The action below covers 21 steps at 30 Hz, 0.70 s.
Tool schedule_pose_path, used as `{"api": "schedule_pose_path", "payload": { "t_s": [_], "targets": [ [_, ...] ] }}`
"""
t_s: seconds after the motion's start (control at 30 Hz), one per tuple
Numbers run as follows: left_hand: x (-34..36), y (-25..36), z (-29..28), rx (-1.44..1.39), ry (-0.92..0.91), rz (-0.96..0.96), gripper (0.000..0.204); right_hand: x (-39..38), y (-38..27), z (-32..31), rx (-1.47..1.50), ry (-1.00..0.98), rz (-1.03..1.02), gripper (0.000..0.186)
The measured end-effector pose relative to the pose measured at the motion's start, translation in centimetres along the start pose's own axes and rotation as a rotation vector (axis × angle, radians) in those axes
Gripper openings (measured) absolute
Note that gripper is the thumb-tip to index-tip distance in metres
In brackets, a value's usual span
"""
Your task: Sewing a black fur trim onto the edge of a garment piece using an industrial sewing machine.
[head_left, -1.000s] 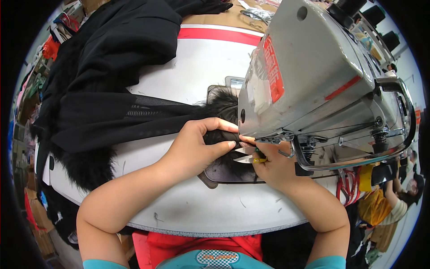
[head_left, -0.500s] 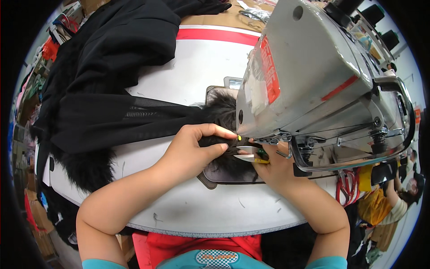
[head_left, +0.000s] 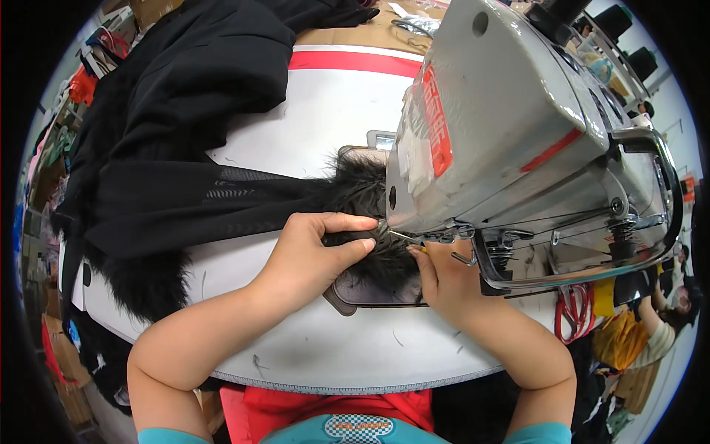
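Observation:
Black fur trim (head_left: pixel 359 181) lies under the head of a grey sewing machine (head_left: pixel 510 96), joined to a long strip of sheer black fabric (head_left: pixel 200 196). My left hand (head_left: pixel 314 248) pinches the fur between thumb and fingers, left of the presser area. Close by on the right, my right hand (head_left: pixel 452 277) is closed, its thumb against a thin, pale metal shaft (head_left: pixel 403 236) with yellow at its end. The shaft points at the fur near my left fingertips. The machine head hides part of my right fingers.
A heap of black cloth (head_left: pixel 200 66) covers the table's left side. Red-handled scissors (head_left: pixel 573 311) hang at the right edge. A metal guard bar (head_left: pixel 669 192) juts from the machine. Another person (head_left: pixel 651 325) sits at far right.
The snips' blades seen in my right hand no longer show; a thin shaft shows there instead. The yellow dot by my left fingertips is gone. My left hand has shifted slightly left.

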<state>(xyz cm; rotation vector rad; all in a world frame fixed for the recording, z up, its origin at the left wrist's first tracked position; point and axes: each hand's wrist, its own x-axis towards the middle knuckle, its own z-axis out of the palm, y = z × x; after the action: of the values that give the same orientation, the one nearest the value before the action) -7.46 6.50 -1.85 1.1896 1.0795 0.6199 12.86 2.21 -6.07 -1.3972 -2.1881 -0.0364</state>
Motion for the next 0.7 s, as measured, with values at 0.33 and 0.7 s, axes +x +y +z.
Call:
{"api": "schedule_pose_path", "payload": {
  "t_s": [0.33, 0.7],
  "targets": [
    [0.0, 0.1, -0.1, -0.021, -0.007, -0.023, 0.028, 0.1, 0.0, 0.6, -0.120, 0.028, -0.154, 0.015],
    [0.1, -0.2, -0.1, -0.012, -0.021, 0.069, 0.026, 0.5, -0.3, -1.0, -0.196, 0.037, -0.331, 0.034]
  ]
}}
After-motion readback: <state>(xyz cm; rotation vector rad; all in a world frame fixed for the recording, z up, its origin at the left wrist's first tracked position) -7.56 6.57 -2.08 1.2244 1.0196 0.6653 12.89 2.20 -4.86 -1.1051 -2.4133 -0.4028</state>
